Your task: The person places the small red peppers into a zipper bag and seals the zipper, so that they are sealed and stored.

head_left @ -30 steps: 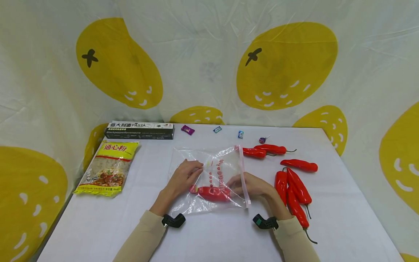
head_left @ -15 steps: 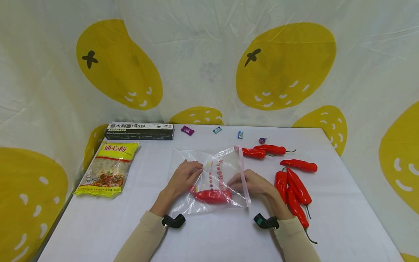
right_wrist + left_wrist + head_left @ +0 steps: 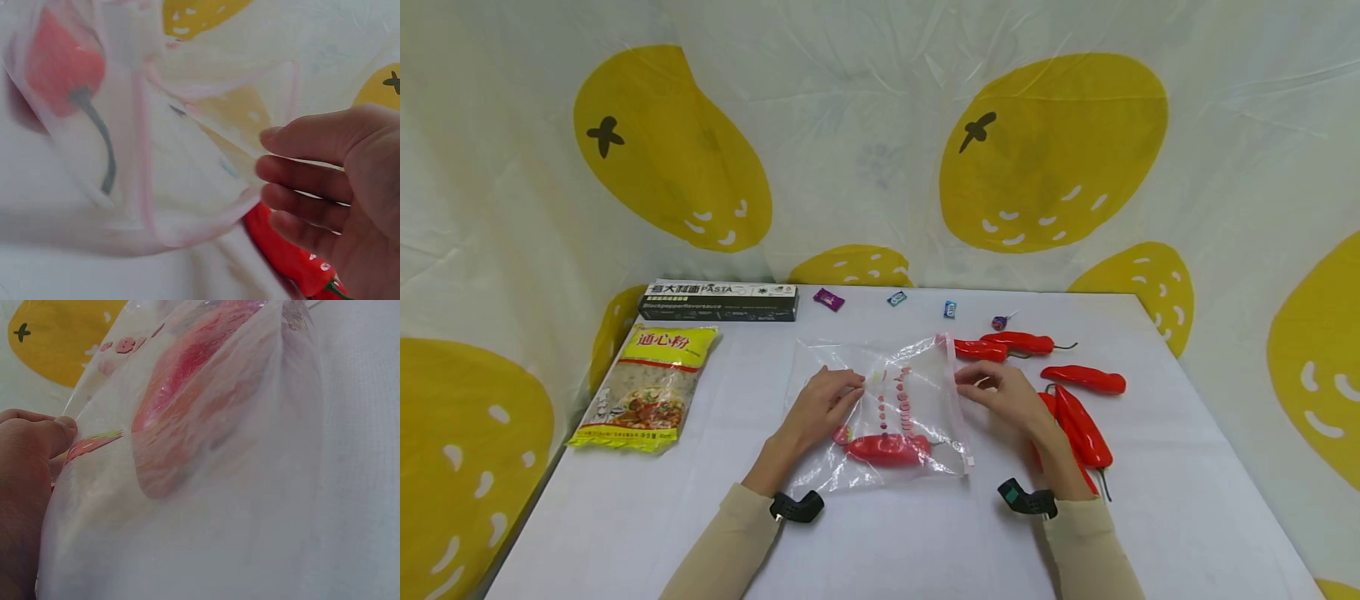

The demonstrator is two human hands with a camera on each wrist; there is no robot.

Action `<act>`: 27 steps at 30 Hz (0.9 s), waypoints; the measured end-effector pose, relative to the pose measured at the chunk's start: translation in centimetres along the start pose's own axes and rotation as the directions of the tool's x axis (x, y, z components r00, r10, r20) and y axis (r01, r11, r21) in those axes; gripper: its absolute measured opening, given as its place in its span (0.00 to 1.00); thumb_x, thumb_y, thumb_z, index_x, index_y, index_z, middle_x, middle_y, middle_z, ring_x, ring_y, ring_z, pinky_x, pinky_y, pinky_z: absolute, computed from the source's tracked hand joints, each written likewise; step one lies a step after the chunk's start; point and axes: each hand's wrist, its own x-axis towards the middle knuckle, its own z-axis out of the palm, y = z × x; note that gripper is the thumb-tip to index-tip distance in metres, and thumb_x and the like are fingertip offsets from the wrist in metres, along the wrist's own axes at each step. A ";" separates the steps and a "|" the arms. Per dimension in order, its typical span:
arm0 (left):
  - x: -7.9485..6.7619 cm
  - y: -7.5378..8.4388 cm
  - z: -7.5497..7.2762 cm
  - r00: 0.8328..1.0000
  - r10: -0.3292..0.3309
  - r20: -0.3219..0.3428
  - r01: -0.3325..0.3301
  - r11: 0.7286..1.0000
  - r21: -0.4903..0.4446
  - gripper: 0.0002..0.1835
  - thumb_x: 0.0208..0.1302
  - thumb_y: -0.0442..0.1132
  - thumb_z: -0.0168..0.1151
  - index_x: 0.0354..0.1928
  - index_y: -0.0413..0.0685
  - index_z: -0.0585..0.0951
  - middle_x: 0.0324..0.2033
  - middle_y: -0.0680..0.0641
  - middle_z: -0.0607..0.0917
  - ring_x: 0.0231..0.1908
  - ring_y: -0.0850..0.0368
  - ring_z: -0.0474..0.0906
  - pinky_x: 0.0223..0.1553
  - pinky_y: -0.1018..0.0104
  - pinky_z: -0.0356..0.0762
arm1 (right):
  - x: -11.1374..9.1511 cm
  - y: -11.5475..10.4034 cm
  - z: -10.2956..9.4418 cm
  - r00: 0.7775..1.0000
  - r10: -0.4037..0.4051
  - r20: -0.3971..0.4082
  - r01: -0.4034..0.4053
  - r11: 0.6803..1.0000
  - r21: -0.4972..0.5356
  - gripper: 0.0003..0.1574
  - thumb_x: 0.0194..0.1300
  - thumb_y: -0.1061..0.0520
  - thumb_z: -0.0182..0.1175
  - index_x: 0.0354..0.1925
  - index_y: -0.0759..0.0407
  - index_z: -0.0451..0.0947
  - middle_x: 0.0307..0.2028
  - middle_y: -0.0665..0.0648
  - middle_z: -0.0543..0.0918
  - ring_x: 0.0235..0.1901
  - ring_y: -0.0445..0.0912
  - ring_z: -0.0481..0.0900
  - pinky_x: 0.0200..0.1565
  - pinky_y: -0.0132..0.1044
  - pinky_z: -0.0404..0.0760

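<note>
Nearest, along the bottom edge: beige sleeves (image 3: 726, 537), with a black device (image 3: 797, 506) at each wrist, over a white table (image 3: 865, 550). A little beyond, inside a clear plastic bag (image 3: 934, 400): one red pepper (image 3: 887, 450), lying lengthwise along the near side, stem toward the pink-edged mouth on the right. Pinching the film of that bag between thumb and fingers, over its left part: the left hand (image 3: 820, 410). Released, at the mouth: the right hand (image 3: 1009, 398), fingers loosely extended, thumb slightly apart from them; contact between fingertips and rim, impossible to tell. In the right wrist view, mouth gaping, with the stem well inside.

Right of the bag, partly hidden by the right forearm: a cluster of loose peppers (image 3: 1082, 427). Far to the left, at much the same depth: a yellow macaroni packet (image 3: 647, 387), lying flat. Beyond the cluster: a single pepper (image 3: 1084, 380) lying crosswise, then a pair of peppers (image 3: 1021, 342) near the bag's far right corner.

Farther back, from right to left: a lollipop (image 3: 1000, 321), a blue candy (image 3: 951, 309), a green candy (image 3: 897, 297), a purple candy (image 3: 829, 299) and a dark pasta box (image 3: 718, 300). Behind everything: a pale cloth (image 3: 850, 125) printed with big yellow fruit.
</note>
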 end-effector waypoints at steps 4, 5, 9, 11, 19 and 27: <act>0.0 -0.1 0.0 1.000 0.008 -0.011 -0.008 1.000 0.006 0.09 0.65 0.46 0.57 0.46 0.58 0.80 0.46 0.55 0.84 0.53 0.57 0.78 0.65 0.41 0.62 | 0.0 0.3 -0.6 0.992 0.010 -0.128 -0.014 0.999 -0.029 0.22 0.57 0.44 0.65 0.50 0.43 0.77 0.50 0.50 0.81 0.47 0.48 0.76 0.45 0.38 0.81; 0.0 -0.1 0.0 1.000 0.005 -0.012 -0.005 1.000 0.006 0.09 0.65 0.46 0.57 0.46 0.58 0.80 0.46 0.55 0.84 0.53 0.57 0.78 0.65 0.42 0.62 | 0.0 0.4 -0.7 0.988 0.012 -0.155 -0.018 0.999 -0.035 0.22 0.57 0.44 0.65 0.51 0.43 0.77 0.51 0.50 0.81 0.48 0.48 0.76 0.45 0.40 0.81; 0.0 0.0 -0.1 1.000 -0.011 -0.004 0.011 1.000 -0.001 0.10 0.65 0.46 0.57 0.46 0.58 0.81 0.46 0.55 0.84 0.53 0.57 0.77 0.66 0.42 0.62 | 0.0 0.7 -1.0 0.974 0.021 -0.224 -0.029 0.999 -0.032 0.27 0.56 0.46 0.66 0.55 0.42 0.74 0.55 0.50 0.77 0.52 0.50 0.73 0.46 0.46 0.81; 0.0 0.1 -0.1 1.000 -0.018 -0.001 0.018 1.000 -0.001 0.10 0.65 0.46 0.57 0.46 0.58 0.81 0.47 0.55 0.84 0.54 0.57 0.77 0.66 0.43 0.61 | 0.1 1.0 -1.1 0.970 0.017 -0.241 -0.028 0.999 -0.039 0.29 0.56 0.47 0.66 0.56 0.42 0.73 0.57 0.50 0.75 0.54 0.50 0.71 0.47 0.49 0.81; -0.1 0.1 0.0 1.000 -0.029 0.006 0.029 1.000 0.010 0.10 0.65 0.47 0.57 0.46 0.60 0.80 0.47 0.56 0.84 0.54 0.58 0.77 0.66 0.45 0.62 | 0.3 1.9 -1.3 0.961 -0.003 -0.278 -0.041 0.987 -0.153 0.37 0.53 0.49 0.68 0.62 0.46 0.69 0.64 0.55 0.68 0.66 0.55 0.61 0.58 0.67 0.66; -0.1 0.1 0.1 1.000 -0.015 0.001 0.015 1.000 0.009 0.10 0.65 0.47 0.57 0.46 0.60 0.80 0.47 0.56 0.84 0.54 0.58 0.77 0.66 0.44 0.62 | 0.6 3.2 -1.1 0.952 -0.031 -0.304 -0.051 0.965 -0.257 0.39 0.55 0.55 0.66 0.64 0.53 0.66 0.65 0.62 0.67 0.65 0.61 0.60 0.62 0.72 0.53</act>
